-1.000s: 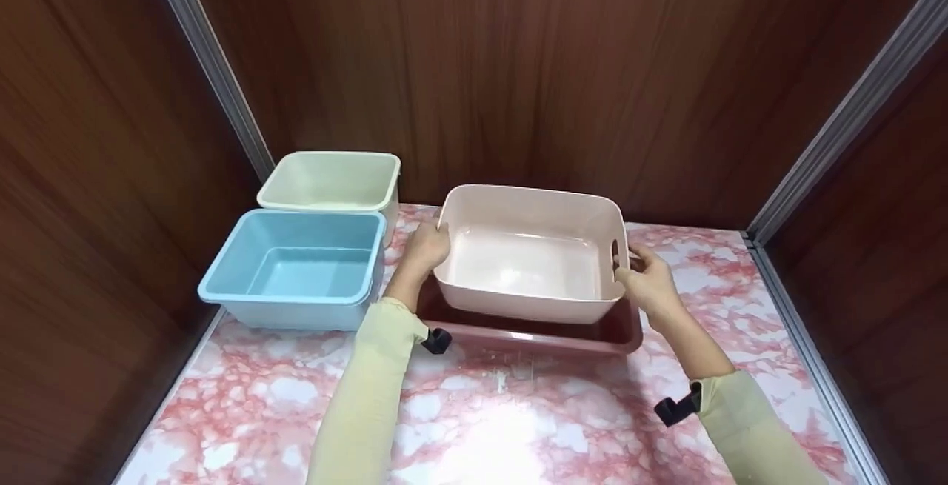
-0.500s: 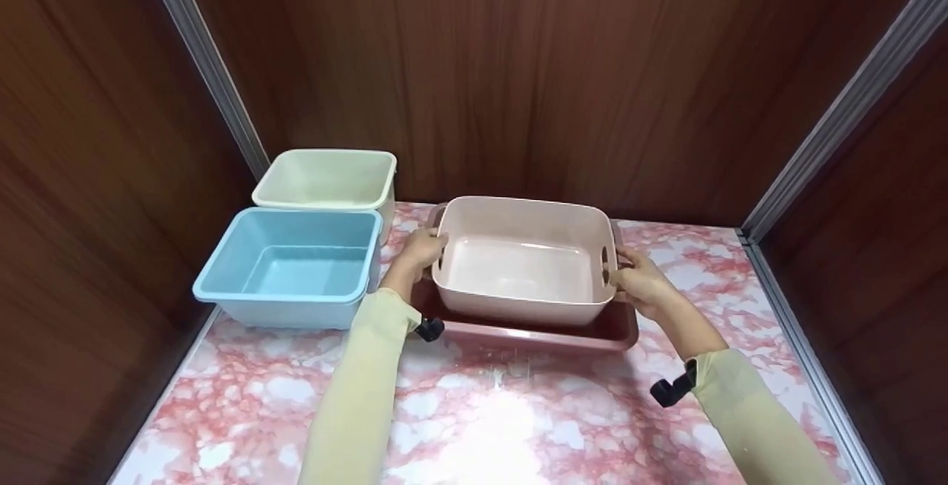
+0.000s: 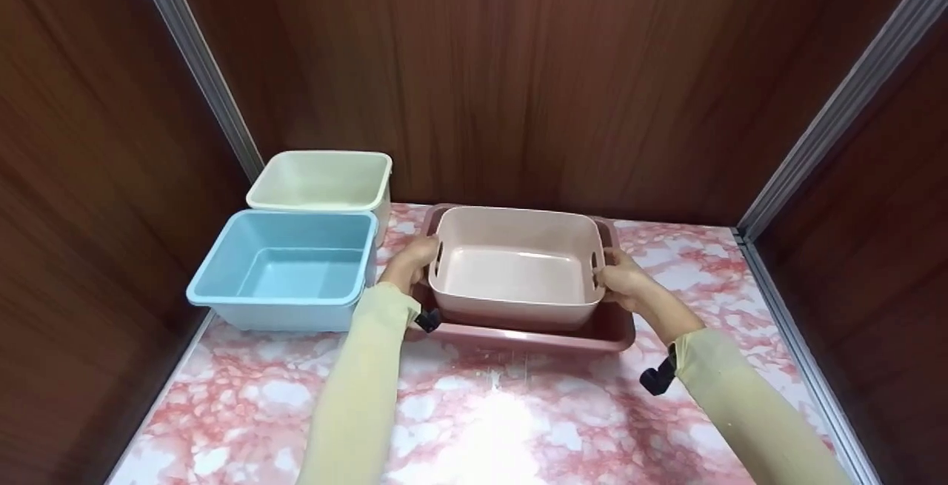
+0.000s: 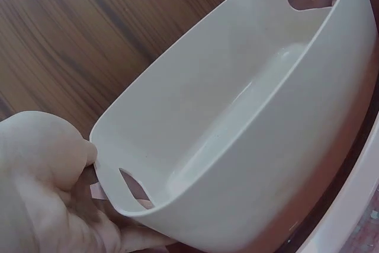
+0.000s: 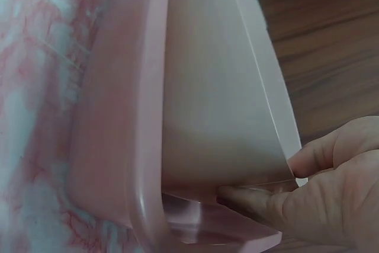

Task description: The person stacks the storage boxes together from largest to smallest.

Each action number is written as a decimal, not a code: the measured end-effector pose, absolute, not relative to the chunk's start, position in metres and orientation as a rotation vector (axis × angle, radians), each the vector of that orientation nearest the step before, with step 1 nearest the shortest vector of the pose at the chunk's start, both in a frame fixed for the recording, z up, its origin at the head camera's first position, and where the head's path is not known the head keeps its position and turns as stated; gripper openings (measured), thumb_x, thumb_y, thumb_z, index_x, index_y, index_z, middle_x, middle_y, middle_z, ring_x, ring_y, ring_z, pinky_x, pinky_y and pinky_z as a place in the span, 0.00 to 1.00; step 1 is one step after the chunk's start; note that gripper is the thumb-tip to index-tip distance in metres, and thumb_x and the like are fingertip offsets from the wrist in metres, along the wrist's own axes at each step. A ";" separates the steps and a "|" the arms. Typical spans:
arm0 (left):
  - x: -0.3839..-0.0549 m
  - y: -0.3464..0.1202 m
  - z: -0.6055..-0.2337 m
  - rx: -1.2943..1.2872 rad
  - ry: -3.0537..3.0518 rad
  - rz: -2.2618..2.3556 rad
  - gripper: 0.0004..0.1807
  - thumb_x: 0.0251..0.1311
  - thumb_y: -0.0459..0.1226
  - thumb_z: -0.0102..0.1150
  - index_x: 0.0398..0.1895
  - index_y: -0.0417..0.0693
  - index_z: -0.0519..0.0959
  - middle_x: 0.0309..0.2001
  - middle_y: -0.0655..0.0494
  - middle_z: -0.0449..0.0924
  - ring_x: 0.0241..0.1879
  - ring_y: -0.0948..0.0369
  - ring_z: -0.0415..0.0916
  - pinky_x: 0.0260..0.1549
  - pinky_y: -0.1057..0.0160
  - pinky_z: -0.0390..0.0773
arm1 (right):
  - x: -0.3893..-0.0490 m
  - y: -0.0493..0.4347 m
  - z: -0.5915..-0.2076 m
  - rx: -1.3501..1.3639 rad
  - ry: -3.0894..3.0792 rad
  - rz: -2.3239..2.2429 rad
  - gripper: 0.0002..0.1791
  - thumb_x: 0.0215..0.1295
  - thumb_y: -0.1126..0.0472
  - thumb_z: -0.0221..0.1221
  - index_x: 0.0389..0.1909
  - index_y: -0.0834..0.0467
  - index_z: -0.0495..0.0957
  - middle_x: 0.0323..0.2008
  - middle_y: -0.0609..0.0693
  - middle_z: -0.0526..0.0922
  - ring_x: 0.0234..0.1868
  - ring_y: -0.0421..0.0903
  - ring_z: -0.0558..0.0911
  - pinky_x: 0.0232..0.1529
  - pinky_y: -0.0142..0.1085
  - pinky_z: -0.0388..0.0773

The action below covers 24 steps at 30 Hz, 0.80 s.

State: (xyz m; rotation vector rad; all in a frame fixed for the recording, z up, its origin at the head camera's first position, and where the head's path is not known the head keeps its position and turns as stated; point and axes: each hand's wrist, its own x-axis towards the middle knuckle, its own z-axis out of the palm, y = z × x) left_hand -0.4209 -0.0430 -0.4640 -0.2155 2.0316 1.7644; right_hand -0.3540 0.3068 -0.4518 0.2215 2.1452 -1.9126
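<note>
A light pink plastic bin [image 3: 518,312] with handle slots sits inside a larger dark pink tub [image 3: 533,342]. My left hand [image 3: 409,263] holds the bin's left end; in the left wrist view its thumb reaches the rim while the fingers [image 4: 136,238] lie low against the outer wall. At the opposite end, my right hand [image 3: 628,283] grips the bin by its slotted wall. The right wrist view has the thumb at the rim and the fingers [image 5: 251,202] against the outside, close above the tub's rim. The bin's underside is hidden within the tub.
Left of the tub stands a light blue basin [image 3: 281,315], with a pale green bin [image 3: 318,174] behind it. Brown wood-grain panels [image 3: 474,78] joined by metal rails [image 3: 792,104] enclose the pink marbled table [image 3: 296,396] on the back and both sides.
Both hands have lowered the light pink bin deeper into the dark pink tub, and it has shifted slightly left. The tub's back rim now shows behind it.
</note>
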 end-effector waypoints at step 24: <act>-0.428 -0.035 -0.481 -0.154 2.053 1.781 0.13 0.71 0.31 0.30 0.45 0.40 0.69 0.32 0.50 0.72 0.28 0.57 0.74 0.38 0.51 0.78 | -0.362 0.305 -0.479 0.255 2.170 -1.909 0.34 0.59 0.79 0.40 0.69 0.67 0.47 0.33 0.56 0.68 0.28 0.45 0.76 0.34 0.44 0.78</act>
